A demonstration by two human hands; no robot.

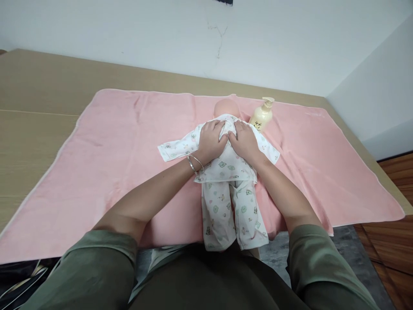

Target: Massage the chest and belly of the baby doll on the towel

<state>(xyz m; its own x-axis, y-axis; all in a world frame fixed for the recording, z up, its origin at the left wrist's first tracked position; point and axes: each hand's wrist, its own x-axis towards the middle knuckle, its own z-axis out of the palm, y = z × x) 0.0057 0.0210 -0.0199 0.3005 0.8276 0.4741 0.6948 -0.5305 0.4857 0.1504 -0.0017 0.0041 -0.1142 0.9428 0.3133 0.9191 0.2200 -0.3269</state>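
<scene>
Even, light contact across the clothed doll

Nearest the wearer, the doll's trousers lie with both legs pointing back toward the person, cuffs at the near edge of the pink blanket. With the legs so close to that edge, it seems best to press straight down and avoid drawing the body nearer. Next comes the hem of the patterned shirt, loose over the trousers; any drag toward the wearer would probably ruck it. Two bangles on the left wrist sit by the shirt's side, so a slightly raised wrist should keep them from catching the cloth.

The left hand and right hand lie open, palms down, on the upper shirt, fingers pointing away and thumbs almost meeting in the middle; neither appears to grip anything. Good contact here would be matched on both sides, the palms sharing the load rather than the thumb tips.

Beyond them is the doll's bald head, best left free of pressure; whether the doll lies face up cannot be told. Just to its right stands a pump bottle, close enough that the right fingers should avoid sweeping outward. The bench runs on to the wall.
</scene>
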